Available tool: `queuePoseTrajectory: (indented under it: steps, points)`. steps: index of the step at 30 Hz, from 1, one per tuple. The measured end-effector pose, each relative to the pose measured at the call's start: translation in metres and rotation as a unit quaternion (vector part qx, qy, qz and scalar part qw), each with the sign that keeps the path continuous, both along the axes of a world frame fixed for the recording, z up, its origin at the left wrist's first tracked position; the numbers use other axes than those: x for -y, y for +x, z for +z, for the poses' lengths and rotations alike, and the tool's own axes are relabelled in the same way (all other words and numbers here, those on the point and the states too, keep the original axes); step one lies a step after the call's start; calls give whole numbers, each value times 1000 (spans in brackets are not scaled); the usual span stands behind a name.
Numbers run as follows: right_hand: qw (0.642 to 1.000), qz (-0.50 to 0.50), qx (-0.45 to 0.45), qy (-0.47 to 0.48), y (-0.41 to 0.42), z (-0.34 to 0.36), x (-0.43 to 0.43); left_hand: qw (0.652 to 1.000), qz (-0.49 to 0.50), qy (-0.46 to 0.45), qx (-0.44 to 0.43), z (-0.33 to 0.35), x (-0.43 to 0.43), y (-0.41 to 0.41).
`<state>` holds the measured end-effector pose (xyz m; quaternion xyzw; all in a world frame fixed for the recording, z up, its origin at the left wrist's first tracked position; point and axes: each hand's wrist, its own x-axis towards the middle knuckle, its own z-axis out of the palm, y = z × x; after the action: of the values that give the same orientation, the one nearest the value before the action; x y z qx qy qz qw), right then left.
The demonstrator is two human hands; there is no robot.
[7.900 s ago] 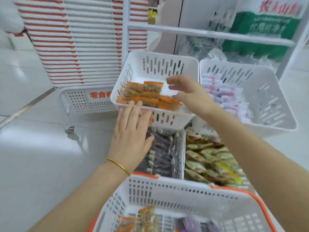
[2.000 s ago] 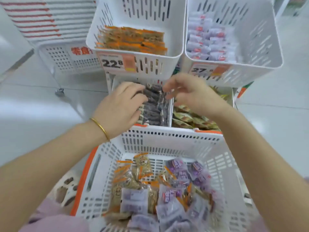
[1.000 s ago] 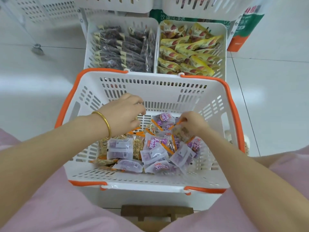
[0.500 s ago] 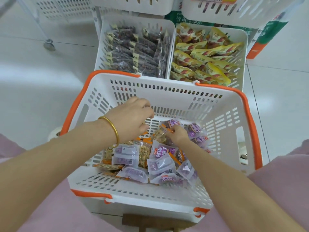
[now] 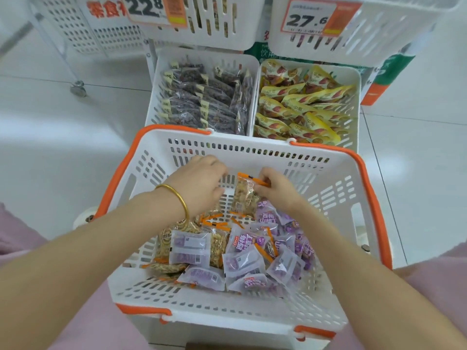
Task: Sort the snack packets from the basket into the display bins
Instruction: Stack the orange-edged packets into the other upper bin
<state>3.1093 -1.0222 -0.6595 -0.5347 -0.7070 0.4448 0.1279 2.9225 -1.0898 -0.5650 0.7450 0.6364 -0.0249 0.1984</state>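
- The right hand (image 5: 275, 189) pinched an orange-edged packet (image 5: 246, 198) by its top, just above the pile (image 5: 235, 251) in the basket (image 5: 252, 147).
- The left hand (image 5: 199, 184) curled beside it; whether it held anything, I could not tell.
- Best to pinch tight and lift straight up.

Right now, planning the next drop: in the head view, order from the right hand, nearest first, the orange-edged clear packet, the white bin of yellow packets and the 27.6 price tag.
1. Orange-edged clear packet: pinched by right hand.
2. White bin of yellow packets: farther ahead, right.
3. 27.6 price tag: upper right bin.
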Motion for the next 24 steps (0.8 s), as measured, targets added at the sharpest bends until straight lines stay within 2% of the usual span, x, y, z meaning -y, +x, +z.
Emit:
queuePoseTrajectory:
  steps: [2,4,8,10,14,16,20,24]
  points:
    - [996,27,-74,-36,5,40,-7,997,52,-4,49,2,-5,1]
    - [989,40,-129,-55,9,75,-10,983,115,-26,144,5,-10,3]
    - [983,37,-172,-57,18,123,-15,900,185,-108,379,12,-19,14]
    - [984,24,-165,-55,20,141,-16,868,198,-108,443,20,-20,20]
    - [998,-24,-56,26,22,173,-16,891,214,-38,398,39,-26,16]
    - [997,-55,-41,48,24,187,-16,900,217,7,378,51,-33,11]
    - [998,-57,-34,9,14,203,-12,912,204,51,351,70,-42,7]
    - [989,-99,-94,-50,-6,198,-15,881,212,23,422,64,-43,7]
